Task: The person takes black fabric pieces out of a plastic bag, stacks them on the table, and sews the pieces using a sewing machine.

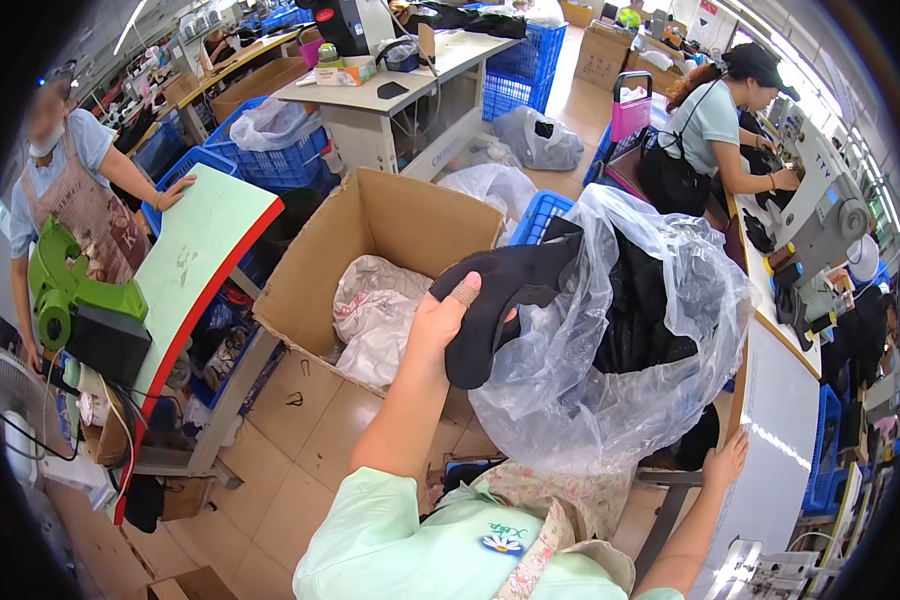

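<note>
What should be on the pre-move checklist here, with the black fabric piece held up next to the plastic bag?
1. Left hand grip on the black fabric piece: ok, thumb and fingers wrap it, and it is lifted beside the bag.
2. Right hand placement: ok, it rests at the edge of the white table and holds nothing.
3. Clear plastic bag open: cannot tell, its mouth is not clearly seen; dark pieces lie inside.
4. Cardboard box open: ok, flaps up, crumpled white sacks inside.
5. Space around the hands: ok, both other people stand off at their own stations.
</note>
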Demonstrator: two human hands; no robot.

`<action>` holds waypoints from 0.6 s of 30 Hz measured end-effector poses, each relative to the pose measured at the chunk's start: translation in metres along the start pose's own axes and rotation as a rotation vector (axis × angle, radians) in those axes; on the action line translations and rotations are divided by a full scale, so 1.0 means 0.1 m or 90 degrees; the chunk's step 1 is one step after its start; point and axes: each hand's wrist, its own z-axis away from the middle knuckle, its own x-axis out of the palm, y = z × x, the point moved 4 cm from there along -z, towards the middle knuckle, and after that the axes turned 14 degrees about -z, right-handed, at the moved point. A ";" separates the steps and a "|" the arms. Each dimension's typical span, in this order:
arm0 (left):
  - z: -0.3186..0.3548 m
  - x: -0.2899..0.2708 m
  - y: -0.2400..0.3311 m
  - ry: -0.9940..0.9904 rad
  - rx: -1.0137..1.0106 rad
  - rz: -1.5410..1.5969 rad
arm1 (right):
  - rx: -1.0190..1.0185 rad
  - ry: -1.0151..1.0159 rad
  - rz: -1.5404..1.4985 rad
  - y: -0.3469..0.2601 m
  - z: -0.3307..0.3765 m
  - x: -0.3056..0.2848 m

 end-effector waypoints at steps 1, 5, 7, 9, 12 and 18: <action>0.00 0.02 -0.01 -0.005 0.008 -0.007 | -0.003 0.007 0.003 -0.01 0.00 0.00; -0.04 0.03 -0.05 -0.033 -0.004 -0.019 | -0.012 0.026 0.011 0.00 0.01 0.02; -0.02 0.07 -0.04 -0.021 0.010 -0.017 | -0.013 0.027 0.009 -0.02 0.02 0.01; -0.01 0.08 -0.06 -0.016 0.012 -0.033 | -0.016 0.027 0.008 -0.03 0.02 0.00; -0.02 0.09 -0.08 -0.016 0.018 -0.062 | -0.022 0.029 0.015 -0.04 0.02 -0.01; -0.02 0.15 -0.08 -0.047 0.021 -0.073 | -0.025 0.035 0.022 -0.02 0.03 -0.01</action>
